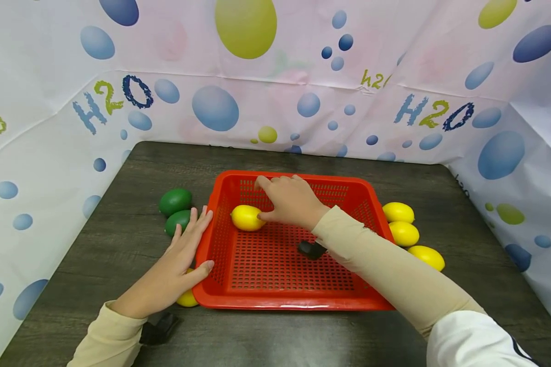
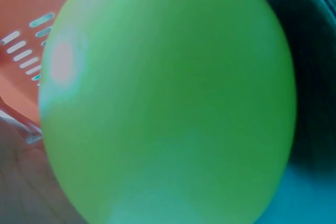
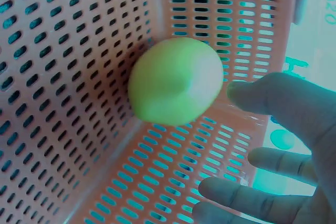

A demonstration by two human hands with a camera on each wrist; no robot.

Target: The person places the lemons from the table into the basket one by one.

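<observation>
Nearest us, a smooth yellow oval lemon (image 2: 168, 98) lies just outside a red perforated plastic basket (image 1: 280, 302). Our left hand (image 1: 179, 265), spread, touches the basket's left side; our right hand (image 1: 291, 201), fingers parted, reaches inside, thumb just beside a second yellow lemon (image 1: 246, 218).

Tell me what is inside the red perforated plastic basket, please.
One oval yellow lemon lies in the basket, beside the right hand. That hand and its beige sleeve hide part of the interior from view.
</observation>
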